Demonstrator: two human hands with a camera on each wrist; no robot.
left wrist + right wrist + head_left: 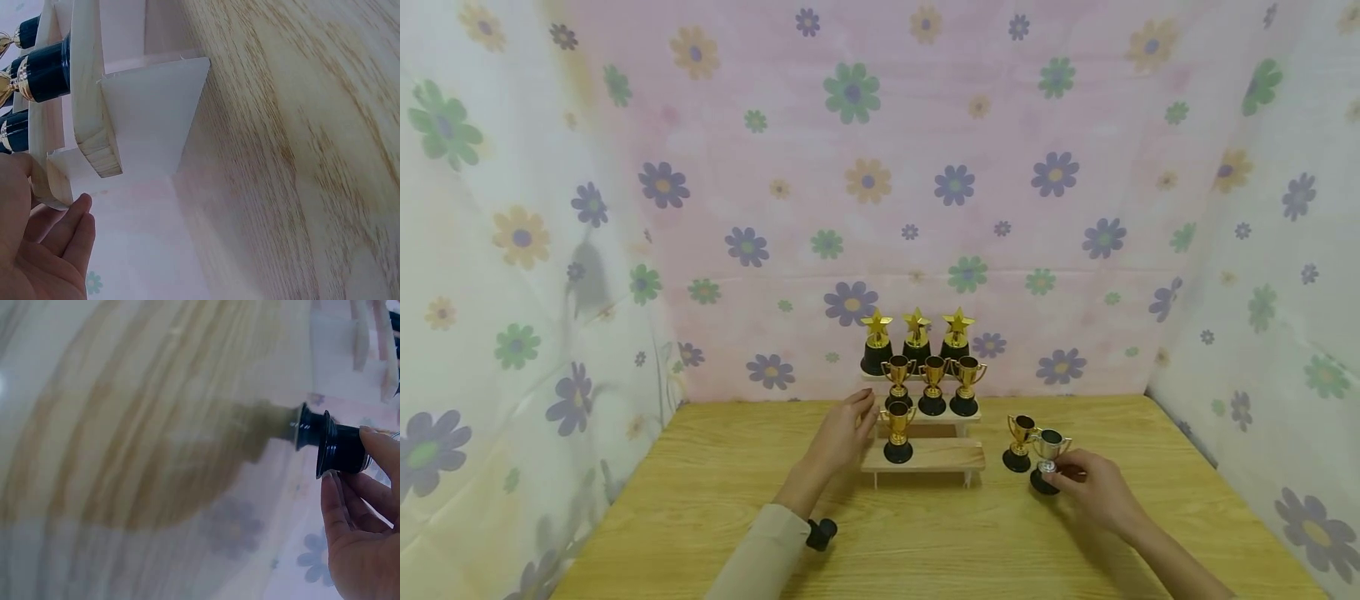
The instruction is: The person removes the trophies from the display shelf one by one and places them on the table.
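Right hand (1099, 490) holds silver trophy (1048, 457) beside a gold trophy (1019, 443).

The silver cup (1049, 446) and the gold cups (897, 429) have black bases; the star trophies (917, 335) are gold and black. The yellowish surface (700, 500) shows wood grain; the pink backdrop (805, 200), multicoloured flowers (852, 92).

Right hand (365, 550) pinches black-based trophy (344, 447) above table (144, 394); second trophy (305, 428) just beyond, stand (361, 337) toward table's far edge.
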